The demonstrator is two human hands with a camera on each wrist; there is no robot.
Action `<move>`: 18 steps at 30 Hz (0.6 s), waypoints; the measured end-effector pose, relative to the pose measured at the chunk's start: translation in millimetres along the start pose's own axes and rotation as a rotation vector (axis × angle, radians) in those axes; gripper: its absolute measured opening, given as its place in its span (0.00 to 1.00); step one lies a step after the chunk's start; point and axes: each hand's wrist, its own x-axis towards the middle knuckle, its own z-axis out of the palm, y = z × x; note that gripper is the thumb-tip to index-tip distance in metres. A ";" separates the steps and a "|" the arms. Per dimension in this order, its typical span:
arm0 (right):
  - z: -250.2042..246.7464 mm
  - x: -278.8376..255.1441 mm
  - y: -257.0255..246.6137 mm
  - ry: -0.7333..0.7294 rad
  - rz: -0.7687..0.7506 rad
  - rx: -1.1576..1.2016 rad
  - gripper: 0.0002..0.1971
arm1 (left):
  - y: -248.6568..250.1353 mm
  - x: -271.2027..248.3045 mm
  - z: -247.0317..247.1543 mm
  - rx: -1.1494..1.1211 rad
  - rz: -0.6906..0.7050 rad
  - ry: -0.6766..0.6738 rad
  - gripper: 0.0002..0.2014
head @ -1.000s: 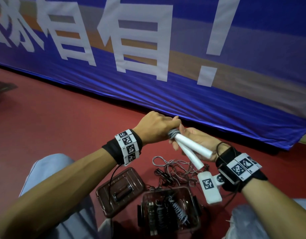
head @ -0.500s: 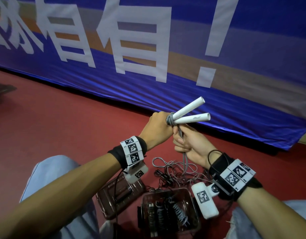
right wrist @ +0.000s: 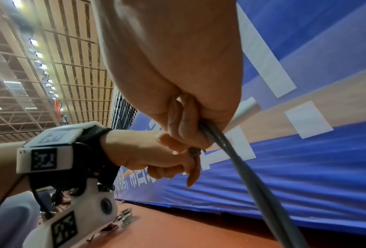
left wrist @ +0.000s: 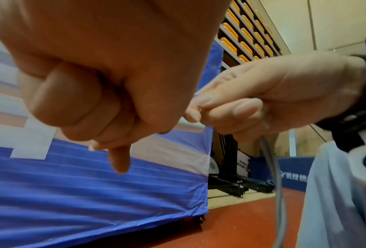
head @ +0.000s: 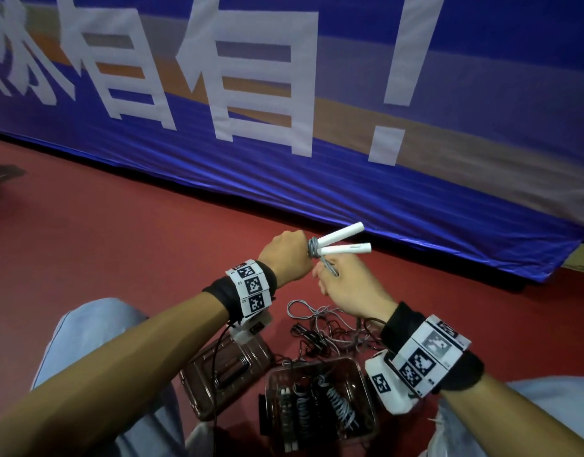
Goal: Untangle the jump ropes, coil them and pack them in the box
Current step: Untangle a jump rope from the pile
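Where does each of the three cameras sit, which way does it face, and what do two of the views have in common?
Head: on the person's head, facing forward and down at the left hand, the right hand, the white handles, the box and the blue banner; forearms and knees show.
Left wrist: under the left hand, looking along it toward the right hand.
Right wrist: under the right hand, facing the left hand and the grey rope.
Shared: both wrist views show both hands, the rope and the banner.

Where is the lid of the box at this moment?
In the head view the lid lies flat on the red floor, at the left side of the open box, under the left forearm.
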 end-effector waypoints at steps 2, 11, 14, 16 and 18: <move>-2.8 -1.8 0.5 0.029 -0.057 -0.031 0.16 | 1.5 -1.6 1.9 0.069 0.023 -0.018 0.08; -24.0 8.8 12.4 0.156 -0.180 -0.295 0.16 | 2.0 1.8 -1.7 0.387 0.288 -0.073 0.05; -36.6 11.9 14.0 0.176 -0.179 -0.262 0.17 | 0.3 1.6 -2.6 0.521 0.410 -0.095 0.08; -43.9 11.9 13.8 0.170 -0.188 -0.216 0.20 | -0.7 2.4 -5.4 0.570 0.480 -0.091 0.08; -48.9 10.8 12.7 0.146 -0.206 -0.213 0.20 | -1.2 2.8 -8.6 0.621 0.531 -0.084 0.08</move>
